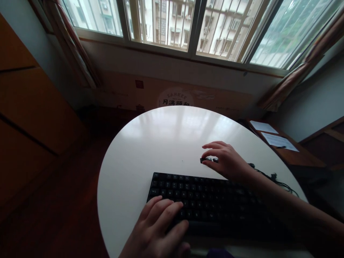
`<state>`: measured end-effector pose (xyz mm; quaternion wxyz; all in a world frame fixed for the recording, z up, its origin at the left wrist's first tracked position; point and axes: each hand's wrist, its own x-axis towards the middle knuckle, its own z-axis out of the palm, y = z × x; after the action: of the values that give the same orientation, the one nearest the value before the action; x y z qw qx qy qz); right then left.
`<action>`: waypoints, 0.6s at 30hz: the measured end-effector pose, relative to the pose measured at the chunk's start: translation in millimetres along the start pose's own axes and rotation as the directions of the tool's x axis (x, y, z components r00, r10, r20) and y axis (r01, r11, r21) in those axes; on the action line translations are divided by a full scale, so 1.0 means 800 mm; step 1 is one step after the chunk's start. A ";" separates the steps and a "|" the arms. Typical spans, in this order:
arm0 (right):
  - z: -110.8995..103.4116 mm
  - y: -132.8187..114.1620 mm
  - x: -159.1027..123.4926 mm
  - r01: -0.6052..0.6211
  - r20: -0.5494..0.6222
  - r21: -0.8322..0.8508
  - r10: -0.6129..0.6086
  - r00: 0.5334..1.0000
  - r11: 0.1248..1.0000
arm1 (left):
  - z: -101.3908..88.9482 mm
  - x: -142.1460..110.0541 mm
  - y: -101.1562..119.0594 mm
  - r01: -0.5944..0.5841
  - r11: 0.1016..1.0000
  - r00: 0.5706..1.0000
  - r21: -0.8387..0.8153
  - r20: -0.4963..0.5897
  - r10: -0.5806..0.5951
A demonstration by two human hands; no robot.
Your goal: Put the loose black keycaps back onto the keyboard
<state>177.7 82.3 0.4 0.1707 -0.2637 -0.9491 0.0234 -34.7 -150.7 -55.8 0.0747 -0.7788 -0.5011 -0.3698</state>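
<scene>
A black keyboard (199,195) lies on the white round table (139,150). My left hand (161,222) rests over its lower left keys, fingers spread and laid out, gripping nothing visible. Beyond the keyboard's far edge, my right hand (224,157) is low over the tabletop. Its thumb and index finger close around a small black keycap (202,161). Other small dark pieces (215,159) show beneath the fingers, too small to identify surely. My right forearm crosses above the keyboard's right part, which is in deep shadow.
Black cables (279,182) lie on the table's right side. A lower wooden table (306,157) at the right bears paper sheets (279,141) and a dark pen-like object. A printed box (118,89) stands below the barred window. An orange-brown cabinet (27,125) is at the left.
</scene>
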 end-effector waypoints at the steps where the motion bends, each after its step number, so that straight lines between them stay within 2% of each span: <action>1: -0.010 -0.006 -0.009 0.015 -0.007 0.024 -0.015 1.000 1.000 | 0.000 0.001 0.001 -0.002 1.000 1.000 -0.004 -0.013 0.002; 5: -0.049 -0.030 -0.063 -0.005 0.039 0.131 0.000 0.999 0.991 | 0.001 0.003 0.004 0.010 0.999 0.999 -0.050 -0.032 -0.012; 8: -0.064 -0.044 -0.108 -0.086 0.103 0.221 0.065 0.993 0.972 | 0.003 0.002 0.006 0.019 0.997 0.999 -0.078 -0.041 -0.022; 13: -0.055 -0.062 -0.162 -0.269 0.218 0.323 0.205 0.954 0.907 | 0.001 0.002 0.005 0.068 0.997 0.997 -0.021 0.039 -0.068; 18: -0.035 -0.077 -0.183 -0.268 0.148 0.285 0.234 0.961 0.920 | -0.001 0.000 0.000 0.002 1.000 0.995 -0.004 0.099 -0.002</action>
<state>274.4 -46.1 -10.9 0.1515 -0.3524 -0.9006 0.2046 -35.3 -151.1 -55.1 0.0479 -0.7958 -0.5042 -0.3318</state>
